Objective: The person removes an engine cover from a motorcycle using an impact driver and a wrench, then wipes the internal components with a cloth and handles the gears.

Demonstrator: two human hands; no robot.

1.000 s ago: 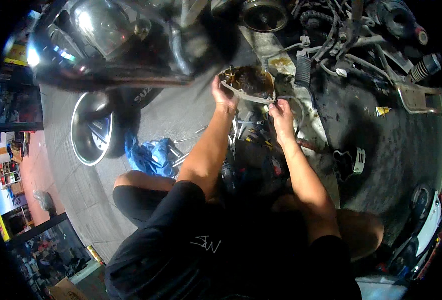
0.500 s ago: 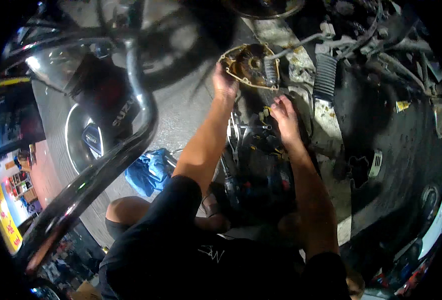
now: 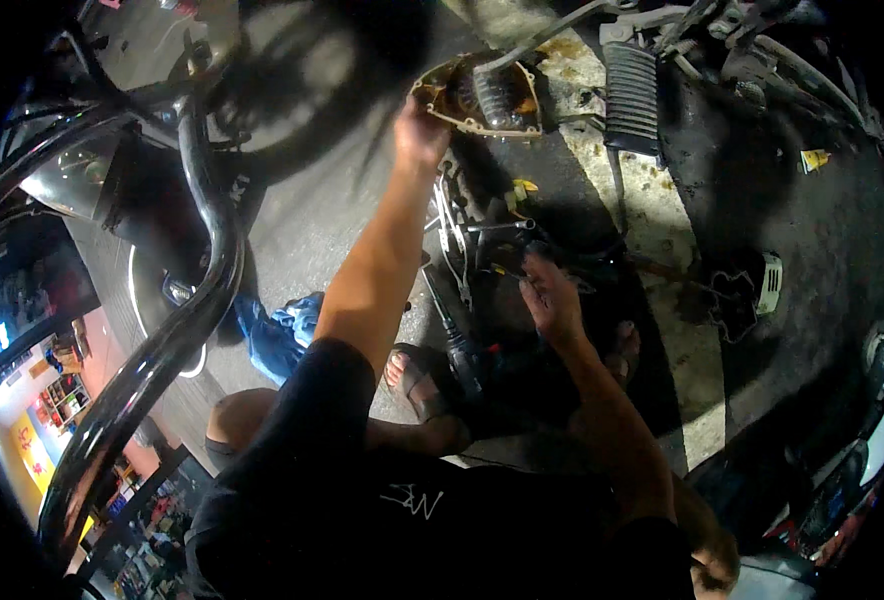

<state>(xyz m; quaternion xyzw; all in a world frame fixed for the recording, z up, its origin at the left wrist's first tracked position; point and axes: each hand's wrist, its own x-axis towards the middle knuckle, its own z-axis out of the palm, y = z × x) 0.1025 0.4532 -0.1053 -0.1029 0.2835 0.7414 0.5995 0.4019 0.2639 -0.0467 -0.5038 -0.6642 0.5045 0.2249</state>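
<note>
My left hand [image 3: 422,138] is closed on the left edge of a motorcycle engine cover [image 3: 518,131], a metal casing with a pale rim and a dark, oily brown inside. A ribbed rubber piece on a metal lever [image 3: 534,45] hides part of its inside. Lower and to the right, my right hand [image 3: 554,303] hovers over the dark ground, empty, with its fingers apart. Nearest to it are a spanner [image 3: 502,226], silver plier-like tools [image 3: 450,225] and a dark-handled tool [image 3: 452,330] lying on the ground.
A chrome tube [image 3: 152,365] curves through the left side. Beside my left arm lies a blue cloth [image 3: 274,335]. A ribbed footrest rubber [image 3: 631,100] and metal motorcycle parts stand at the upper right. A thin gasket [image 3: 734,322] and a white vented piece [image 3: 769,283] lie at the right.
My left hand and the engine cover now appear higher and slightly left as the view has shifted. My right hand has drawn back from the cover, down toward me.
</note>
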